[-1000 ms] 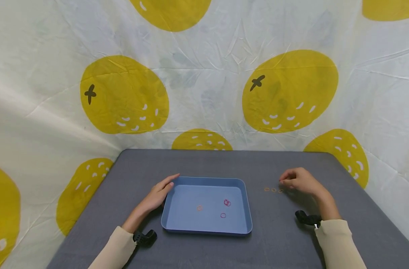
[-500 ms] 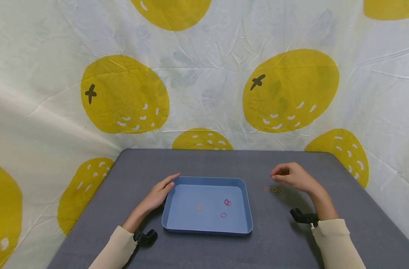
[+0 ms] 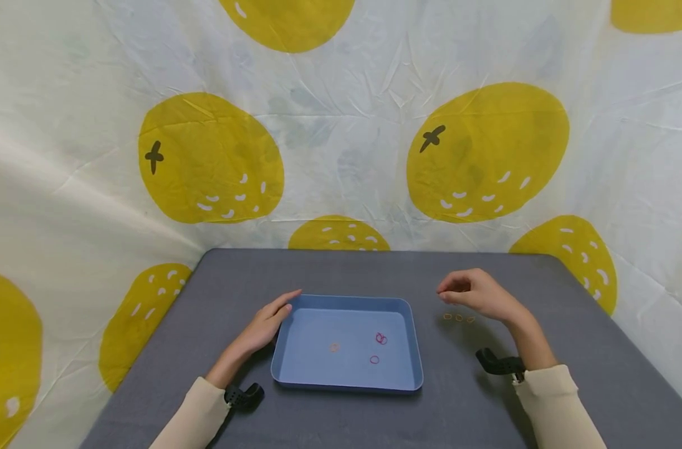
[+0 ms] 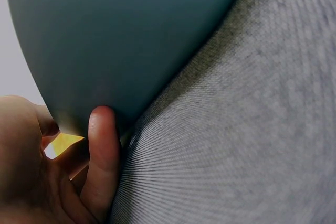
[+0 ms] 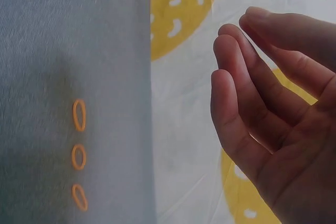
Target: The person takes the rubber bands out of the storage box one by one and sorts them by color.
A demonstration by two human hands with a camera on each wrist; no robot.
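Note:
A blue tray (image 3: 346, 374) rests on the grey table. My left hand (image 3: 265, 324) holds its far left corner, the thumb at the rim; in the left wrist view a finger (image 4: 104, 140) presses the outer wall. Inside the tray lie an orange rubber band (image 3: 334, 347), two overlapping pinkish-red bands (image 3: 381, 338) and a single pinkish-red band (image 3: 374, 360). My right hand (image 3: 481, 296) hovers right of the tray with fingers gently bent, and nothing shows between them. Below it, three orange rubber bands (image 5: 79, 157) form a row on the table.
Grey cloth covers the table (image 3: 341, 421). Behind and at the sides hangs a pale curtain (image 3: 341, 156) with large yellow fruit prints. A black wrist camera (image 3: 244, 398) sits on the left wrist and a similar camera (image 3: 498, 362) on the right.
My right hand has lifted from beside the rightmost orange band and moved left, toward the tray. The left hand, tray and bands stay in place.

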